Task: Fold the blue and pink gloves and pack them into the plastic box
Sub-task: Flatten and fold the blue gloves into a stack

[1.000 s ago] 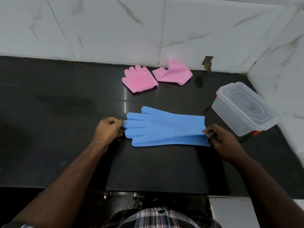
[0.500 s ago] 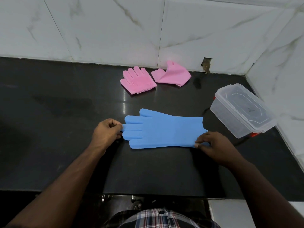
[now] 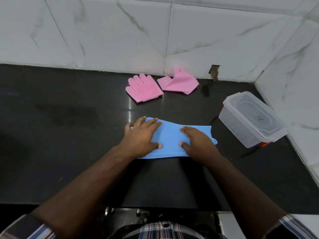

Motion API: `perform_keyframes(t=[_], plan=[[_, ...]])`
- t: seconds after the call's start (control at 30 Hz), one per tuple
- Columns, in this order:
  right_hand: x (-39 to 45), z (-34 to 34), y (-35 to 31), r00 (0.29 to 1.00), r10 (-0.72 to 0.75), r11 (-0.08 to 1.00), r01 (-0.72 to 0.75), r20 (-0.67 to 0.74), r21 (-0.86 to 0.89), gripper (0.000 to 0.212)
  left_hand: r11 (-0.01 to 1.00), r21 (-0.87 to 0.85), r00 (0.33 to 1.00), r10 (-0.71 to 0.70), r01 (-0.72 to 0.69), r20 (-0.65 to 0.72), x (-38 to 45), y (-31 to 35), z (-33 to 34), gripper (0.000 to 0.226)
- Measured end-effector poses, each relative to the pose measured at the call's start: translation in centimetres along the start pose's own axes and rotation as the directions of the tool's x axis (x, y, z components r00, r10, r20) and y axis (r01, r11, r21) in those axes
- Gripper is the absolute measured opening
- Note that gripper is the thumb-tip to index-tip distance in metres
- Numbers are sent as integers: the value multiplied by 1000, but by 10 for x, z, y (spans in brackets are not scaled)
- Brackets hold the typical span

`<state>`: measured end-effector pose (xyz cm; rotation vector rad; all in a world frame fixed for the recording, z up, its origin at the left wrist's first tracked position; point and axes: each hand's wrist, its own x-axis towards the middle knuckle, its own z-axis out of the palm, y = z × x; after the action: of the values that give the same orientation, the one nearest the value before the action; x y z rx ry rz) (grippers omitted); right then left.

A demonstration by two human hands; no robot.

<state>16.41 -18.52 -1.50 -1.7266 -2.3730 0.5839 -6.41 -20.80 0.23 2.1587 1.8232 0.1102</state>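
Black table (image 3: 60,152) fills the frame middle, white marble wall (image 3: 103,31) behind it. Lower left, a plaid sleeve (image 3: 25,230) is cut off by the frame edge.

Left hand (image 3: 140,137) lies centre frame, flat on the blue glove (image 3: 170,140), fingers straight and spread, pressing down; grip is open-palmed, nothing held. It covers the glove's finger end, so only slivers of blue show past its fingertips. Whether a second blue glove lies underneath cannot be told.

Upper centre, near the wall, a pink glove (image 3: 144,87) lies flat with fingers pointing up-frame, bristles showing at its lower edge. Just right of it, a second pink glove (image 3: 179,82) is folded over, its fingers hidden.

Right hand (image 3: 198,141) lies right of centre, flat on the blue glove's cuff end, fingers extended, thumb toward the left hand; also pressing, nothing held. A small blue tab pokes out beside its knuckles.

Right side, the clear plastic box (image 3: 250,119) sits with its lid on, apart from the gloves. Contents are hard to make out. A red bit (image 3: 264,144) peeks from under its lower corner.
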Motion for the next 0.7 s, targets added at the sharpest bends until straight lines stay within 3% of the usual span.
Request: perform_keyframes(t=[0.13, 0.33, 0.6, 0.7], plan=[[16, 1, -9, 978, -26, 987, 58, 208, -149, 71, 979, 191, 961, 17, -73, 278, 23, 4, -8, 113], [23, -2, 9, 938, 64, 973, 17, 340, -228, 78, 975, 218, 912, -58, -36, 406, 35, -7, -2, 130], [20, -5, 21, 942, 65, 970, 17, 330, -241, 80, 984, 175, 910, -58, -16, 410, 33, -18, 0, 130], [16, -12, 24, 990, 56, 998, -53, 132, -23, 71, 984, 175, 913, -54, -19, 405, 34, -16, -2, 131]])
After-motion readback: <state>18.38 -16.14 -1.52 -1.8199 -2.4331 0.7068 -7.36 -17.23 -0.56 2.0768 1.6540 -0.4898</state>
